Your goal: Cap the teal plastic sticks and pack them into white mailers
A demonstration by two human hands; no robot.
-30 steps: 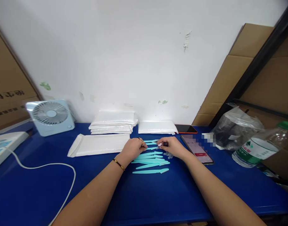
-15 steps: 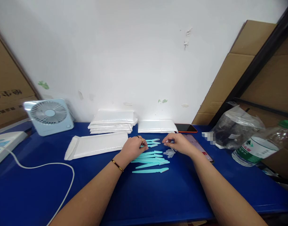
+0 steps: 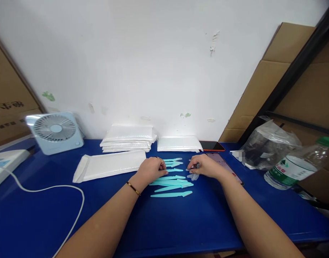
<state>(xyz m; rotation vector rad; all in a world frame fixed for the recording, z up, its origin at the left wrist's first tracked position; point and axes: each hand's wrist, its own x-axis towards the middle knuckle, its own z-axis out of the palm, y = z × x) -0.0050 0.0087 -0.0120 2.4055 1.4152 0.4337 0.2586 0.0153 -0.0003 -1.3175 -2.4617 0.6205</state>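
Several turquoise eyebrow razors [image 3: 173,184] lie roughly side by side on the blue table, blade ends to the right. My left hand [image 3: 152,168] is closed, thumb and fingers pinching the handle of one eyebrow razor [image 3: 175,170] in the middle of the row. To the right, my right hand [image 3: 206,166] is closed in a pinch at a small clear blade cap [image 3: 187,170]. Beneath its fingertips sits a little pile of clear caps [image 3: 193,177], partly hidden by the hand. At the row's far end, the upper razors [image 3: 175,163] lie close together.
A white padded mailer [image 3: 108,165] lies left of my left hand. Stacked mailers [image 3: 128,138] and another pile [image 3: 179,143] stand against the wall. Two phones [image 3: 213,145] [image 3: 226,165] are at right, near a bottle [image 3: 290,168] and plastic bag [image 3: 269,143]. A fan [image 3: 57,132] stands left.
My left hand has shifted slightly nearer to me, and a razor from the lower group now lies apart at its fingertips. My right hand has come down onto the clear caps.
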